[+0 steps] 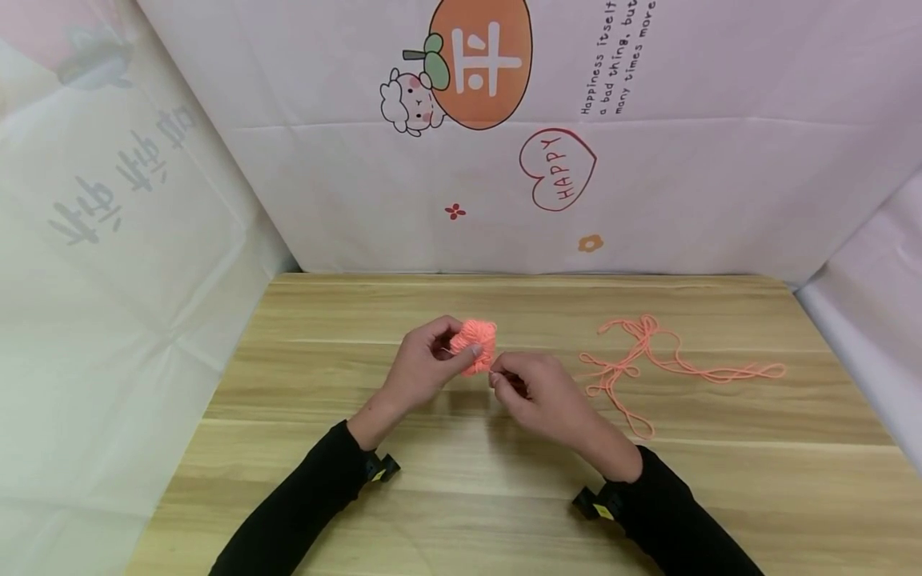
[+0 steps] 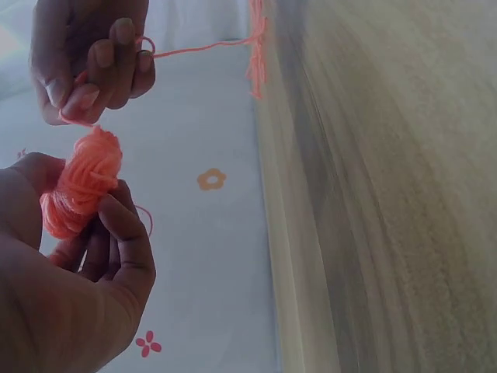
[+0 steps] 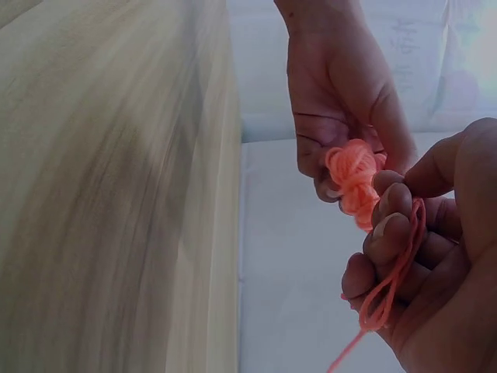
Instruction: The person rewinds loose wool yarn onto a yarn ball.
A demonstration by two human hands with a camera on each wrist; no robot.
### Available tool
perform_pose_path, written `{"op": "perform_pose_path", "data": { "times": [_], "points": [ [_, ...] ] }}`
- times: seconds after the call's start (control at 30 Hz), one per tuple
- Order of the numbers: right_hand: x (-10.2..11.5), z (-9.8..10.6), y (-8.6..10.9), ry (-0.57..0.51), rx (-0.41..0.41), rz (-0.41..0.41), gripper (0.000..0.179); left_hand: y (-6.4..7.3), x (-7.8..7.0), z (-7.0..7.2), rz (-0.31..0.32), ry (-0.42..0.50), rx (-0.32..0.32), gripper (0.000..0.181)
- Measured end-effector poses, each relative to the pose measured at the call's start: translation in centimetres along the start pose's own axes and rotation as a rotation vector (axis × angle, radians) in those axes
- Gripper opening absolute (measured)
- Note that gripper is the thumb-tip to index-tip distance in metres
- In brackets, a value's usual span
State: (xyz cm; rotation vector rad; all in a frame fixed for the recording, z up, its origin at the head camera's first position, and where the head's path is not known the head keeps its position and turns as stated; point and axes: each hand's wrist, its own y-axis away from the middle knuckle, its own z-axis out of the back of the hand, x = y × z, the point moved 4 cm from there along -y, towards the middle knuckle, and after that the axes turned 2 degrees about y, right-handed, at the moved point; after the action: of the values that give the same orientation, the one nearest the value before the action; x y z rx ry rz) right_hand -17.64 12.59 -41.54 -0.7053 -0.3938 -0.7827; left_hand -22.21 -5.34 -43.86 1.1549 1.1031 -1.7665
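Note:
A small wound bundle of coral-pink yarn (image 1: 477,336) is gripped between the thumb and fingers of my left hand (image 1: 425,356), raised over the wooden table. Close to its right side, my right hand (image 1: 540,392) pinches the yarn strand (image 2: 76,121) that comes off the bundle. In the right wrist view, doubled yarn (image 3: 400,272) loops across the curled fingers of that hand, and one strand trails down from it. The left wrist view shows the wound bundle (image 2: 84,183) held at its sides, with a thin loop of yarn sticking out behind the fingers.
Loose, tangled coral yarn (image 1: 619,364) lies on the right part of the wooden table (image 1: 461,512), its strand leading toward my right hand. A white printed cloth (image 1: 346,184) hangs behind the table, with more pale cloth at both sides.

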Motion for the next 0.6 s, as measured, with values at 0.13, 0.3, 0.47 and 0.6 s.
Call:
{"op": "perform_pose_path", "data": {
  "times": [0.13, 0.3, 0.47, 0.6],
  "points": [
    [0.3, 0.5, 0.0, -0.006, -0.003, -0.003, 0.022, 0.1, 0.1, -0.2, 0.006, -0.044, 0.033, 0.018],
    [0.4, 0.9, 0.0, -0.019, 0.009, -0.013, 0.02, 0.1, 0.0, -0.6, -0.001, -0.083, 0.077, 0.016],
    [0.3, 1.2, 0.1, -0.037, -0.002, -0.022, 0.021, 0.2, 0.0, -1.1, 0.008, -0.11, 0.141, 0.014],
    [0.2, 1.6, 0.0, -0.036, -0.022, -0.023, 0.021, 0.4, -0.3, -1.7, 0.027, -0.147, 0.211, 0.01]
  ]
}}
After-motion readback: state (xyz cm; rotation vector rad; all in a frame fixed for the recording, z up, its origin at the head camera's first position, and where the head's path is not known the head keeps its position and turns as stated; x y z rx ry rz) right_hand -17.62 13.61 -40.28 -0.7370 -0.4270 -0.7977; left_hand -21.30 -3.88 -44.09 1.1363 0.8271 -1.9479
